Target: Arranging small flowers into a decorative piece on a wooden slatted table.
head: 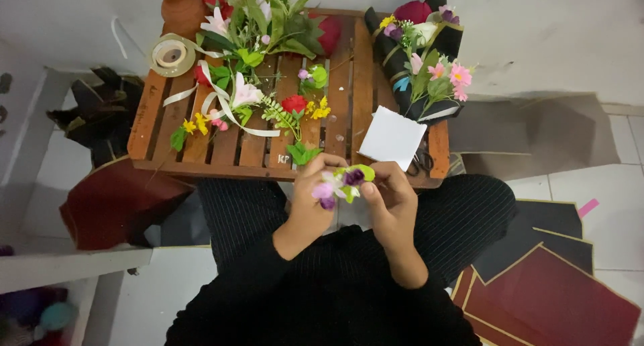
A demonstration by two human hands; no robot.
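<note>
I'm seeing both hands (pixel 352 195) pinching a small flower sprig (pixel 341 183) over the slatted wooden counter (pixel 342 97); white tiled floor (pixel 604 178) is lying around.

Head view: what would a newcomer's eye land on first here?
First, the small flower cluster of pink, purple and green held between the left hand and right hand at the near edge of the wooden slatted table. Behind it, loose artificial flowers and ribbon spread over the table's left half. At the far right corner lies a finished bouquet wrapped in black paper.
</note>
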